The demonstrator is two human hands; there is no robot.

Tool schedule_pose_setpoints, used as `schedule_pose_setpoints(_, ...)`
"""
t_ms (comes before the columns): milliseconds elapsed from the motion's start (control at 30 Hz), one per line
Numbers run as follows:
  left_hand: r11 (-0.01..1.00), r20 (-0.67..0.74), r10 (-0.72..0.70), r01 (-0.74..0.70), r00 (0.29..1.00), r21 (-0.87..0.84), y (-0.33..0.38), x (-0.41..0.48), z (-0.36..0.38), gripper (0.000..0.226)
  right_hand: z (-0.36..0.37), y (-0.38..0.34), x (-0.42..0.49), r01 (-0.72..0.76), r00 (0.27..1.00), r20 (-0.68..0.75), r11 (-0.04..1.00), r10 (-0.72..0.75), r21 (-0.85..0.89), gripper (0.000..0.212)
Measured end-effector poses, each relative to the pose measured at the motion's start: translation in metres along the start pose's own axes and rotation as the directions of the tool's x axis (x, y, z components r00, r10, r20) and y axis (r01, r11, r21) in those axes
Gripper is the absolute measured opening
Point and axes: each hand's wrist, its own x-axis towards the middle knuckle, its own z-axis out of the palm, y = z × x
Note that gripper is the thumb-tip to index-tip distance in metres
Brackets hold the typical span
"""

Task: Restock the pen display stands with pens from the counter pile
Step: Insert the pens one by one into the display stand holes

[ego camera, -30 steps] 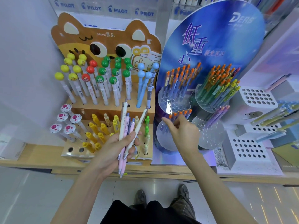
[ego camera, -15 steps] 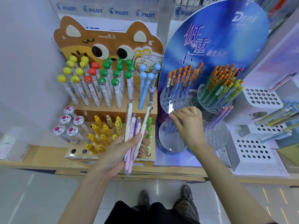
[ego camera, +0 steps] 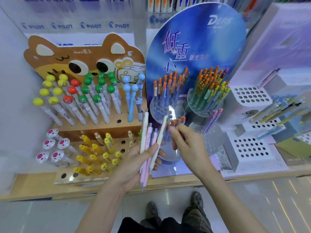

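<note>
Pastel pens point(ego camera: 148, 148) fanned in left hand point(ego camera: 134, 163), thumb clamping them, over table point(ego camera: 33, 185) edge. Right hand point(ego camera: 190, 145) pinched orange-capped pen point(ego camera: 175, 122) in clear lower tier point(ego camera: 173, 157). Risk was fan slipping to floor point(ego camera: 50, 216), or crowded neighbours getting knocked askew.

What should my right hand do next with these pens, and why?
Probably pinch the upper end of the long cream pen and draw it out of the pastel pen bundle gripped by the left hand. The right hand has its curled fingertips right beside that end, though contact is unclear, and the clear round acrylic tier behind shows empty holes.
</note>
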Motion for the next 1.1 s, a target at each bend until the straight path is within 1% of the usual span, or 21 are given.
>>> schedule_pose_setpoints(67, 0.999, 0.027, -0.002, 0.001, 1.0, 0.033, -0.001, 0.005, 0.011, 0.034, -0.009, 0.003, -0.003, -0.028, 1.0, -0.008, 0.999, 0.028, 0.035, 0.046)
schedule_pose_setpoints(167, 0.998, 0.074, -0.004, 0.0, 0.997, 0.065, -0.004, 0.01, 0.033, 0.028, -0.032, 0.006, -0.002, -0.041, 0.995, -0.08, 0.99, 0.052, 0.132, 0.046)
schedule_pose_setpoints(233, 0.998, 0.084, -0.015, 0.009, 0.996, 0.068, -0.009, 0.014, 0.049, 0.028, -0.051, 0.009, 0.0, -0.044, 0.995, -0.083, 0.984, 0.059, 0.171, 0.038)
schedule_pose_setpoints(300, 0.997, 0.1, -0.027, 0.02, 0.995, 0.075, -0.014, 0.02, 0.067, 0.03, -0.07, 0.015, 0.002, -0.066, 0.995, -0.056, 0.977, 0.079, 0.201, 0.023)
schedule_pose_setpoints(367, 0.995, 0.109, -0.043, 0.033, 0.993, 0.093, -0.016, 0.026, 0.086, 0.035, -0.09, 0.024, 0.002, -0.082, 0.995, -0.038, 0.971, 0.093, 0.225, 0.017)
schedule_pose_setpoints(533, 0.996, 0.141, -0.068, 0.059, 0.988, 0.067, -0.025, 0.041, 0.136, 0.036, -0.142, 0.044, 0.003, -0.105, 0.992, -0.037, 0.952, 0.121, 0.288, 0.017)
schedule_pose_setpoints(700, 0.993, 0.144, -0.091, 0.079, 0.985, 0.089, -0.035, 0.056, 0.178, 0.039, -0.198, 0.06, 0.007, -0.074, 0.987, -0.111, 0.942, 0.116, 0.329, 0.016)
schedule_pose_setpoints(867, 0.991, 0.082, -0.078, 0.068, 0.994, 0.119, -0.045, 0.071, 0.218, 0.038, -0.26, 0.073, 0.013, 0.0, 0.978, -0.195, 0.939, 0.071, 0.343, 0.015)
schedule_pose_setpoints(933, 0.993, 0.053, -0.034, 0.028, 0.998, 0.115, -0.049, 0.077, 0.235, 0.038, -0.282, 0.082, 0.015, 0.013, 0.976, -0.21, 0.939, 0.063, 0.345, 0.015)
schedule_pose_setpoints(1033, 0.996, -0.013, 0.039, -0.038, 0.999, 0.078, -0.057, 0.087, 0.259, 0.027, -0.308, 0.099, 0.016, 0.009, 0.981, -0.185, 0.93, 0.064, 0.368, 0.019)
schedule_pose_setpoints(1100, 0.995, -0.045, 0.069, -0.065, 0.997, 0.074, -0.062, 0.093, 0.277, 0.03, -0.32, 0.112, 0.014, -0.017, 0.987, -0.134, 0.899, 0.084, 0.438, 0.024)
